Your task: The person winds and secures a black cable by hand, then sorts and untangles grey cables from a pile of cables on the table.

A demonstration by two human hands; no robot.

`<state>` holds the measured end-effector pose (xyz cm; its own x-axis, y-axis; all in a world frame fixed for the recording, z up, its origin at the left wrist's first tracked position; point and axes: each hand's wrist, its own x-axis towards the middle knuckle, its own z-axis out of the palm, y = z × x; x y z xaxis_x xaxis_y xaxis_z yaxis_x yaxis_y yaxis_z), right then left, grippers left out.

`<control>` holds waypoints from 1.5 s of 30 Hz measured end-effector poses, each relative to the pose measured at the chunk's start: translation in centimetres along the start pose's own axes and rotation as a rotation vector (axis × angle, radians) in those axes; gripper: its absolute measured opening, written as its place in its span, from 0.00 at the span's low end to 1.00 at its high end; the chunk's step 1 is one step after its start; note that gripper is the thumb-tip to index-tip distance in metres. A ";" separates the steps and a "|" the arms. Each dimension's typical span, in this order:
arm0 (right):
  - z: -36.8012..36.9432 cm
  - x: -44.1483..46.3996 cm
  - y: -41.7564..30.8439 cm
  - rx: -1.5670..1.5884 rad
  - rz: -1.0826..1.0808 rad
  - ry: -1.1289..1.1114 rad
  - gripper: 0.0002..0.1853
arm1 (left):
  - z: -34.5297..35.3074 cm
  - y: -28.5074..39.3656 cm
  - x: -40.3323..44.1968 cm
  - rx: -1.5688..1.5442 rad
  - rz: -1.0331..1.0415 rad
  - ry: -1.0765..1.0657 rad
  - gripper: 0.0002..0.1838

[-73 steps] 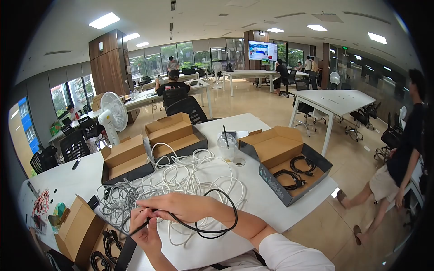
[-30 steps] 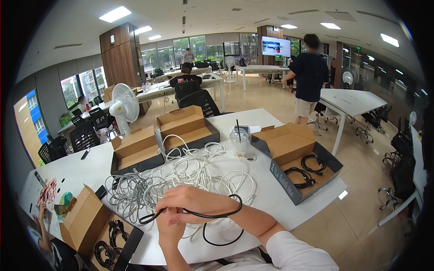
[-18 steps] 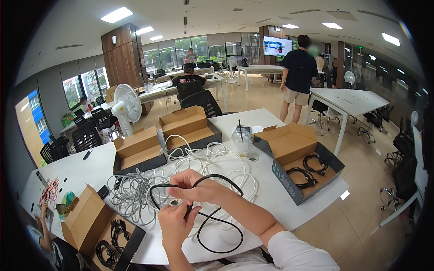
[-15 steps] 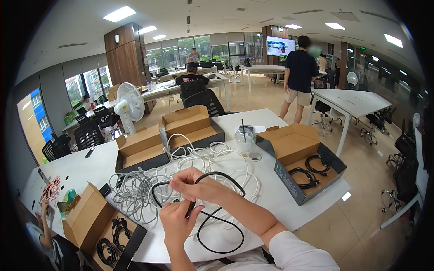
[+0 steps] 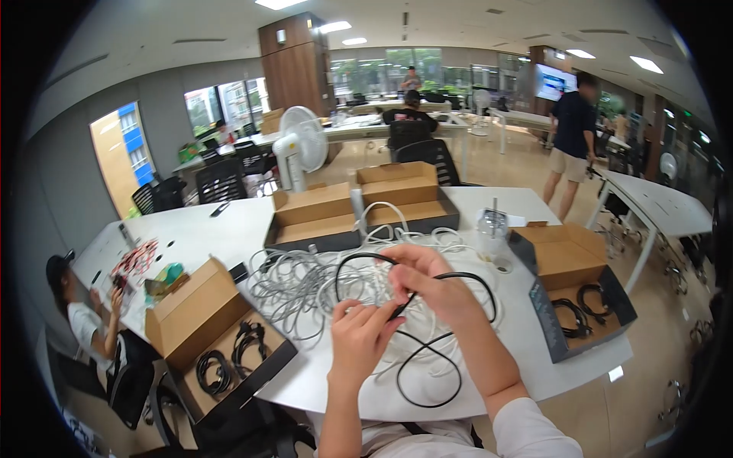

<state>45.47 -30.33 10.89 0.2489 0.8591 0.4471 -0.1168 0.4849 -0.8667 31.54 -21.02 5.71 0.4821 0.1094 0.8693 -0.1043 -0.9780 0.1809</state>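
Observation:
A black cable (image 5: 429,403) hangs in loops between my two hands, over the front part of the white table. My left hand (image 5: 360,336) is closed around it near a thicker black section. Just above and to the right, my right hand (image 5: 431,286) pinches the same cable with the fingertips. One loop rises above the hands, another spreads to the right, and a third drops below them. Behind the hands lies a tangle of grey cables (image 5: 294,294) and white cables (image 5: 450,244) on the table (image 5: 321,374).
An open box (image 5: 252,374) with coiled black cables stands at left, another such box (image 5: 565,347) at right. Two open boxes (image 5: 317,240) stand behind the tangle. A plastic cup with a straw (image 5: 492,229) is right of it. A person (image 5: 84,320) sits at far left.
The view has turned left, so everything appears shifted right. Both hands still hold the black cable, now with the right hand's fingertips closer to the left hand. The standing person has turned.

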 end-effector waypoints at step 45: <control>-1.0 1.1 1.0 -0.010 0.020 0.227 0.08 | -0.1 -2.4 -1.7 -1.141 -0.590 -0.526 0.28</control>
<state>46.65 -29.07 10.31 0.4564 0.8094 0.3696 -0.1144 0.4654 -0.8777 30.88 -18.88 3.82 0.9440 0.1225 0.3063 -0.2955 -0.0990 0.9502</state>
